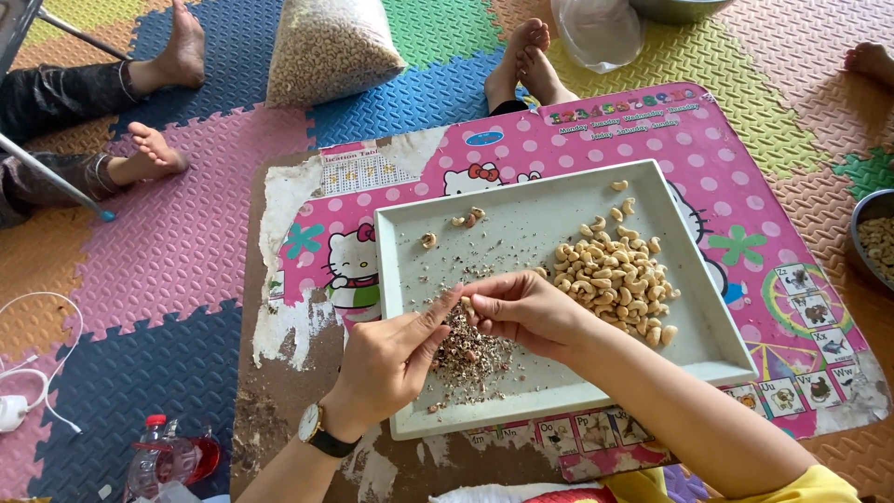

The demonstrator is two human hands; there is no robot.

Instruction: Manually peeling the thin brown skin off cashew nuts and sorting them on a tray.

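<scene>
Two hands meet over the tray [410,233]: the left hand [386,359] pinches narrow at a cashew [465,300] held in the right hand's [521,312] closed fingertips. Husks [470,359] lie just below them; peeled cashews [615,279] pile right of the right hand.

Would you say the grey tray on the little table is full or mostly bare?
Mostly bare: the grey tray holds one cashew pile and skin scraps.
</scene>
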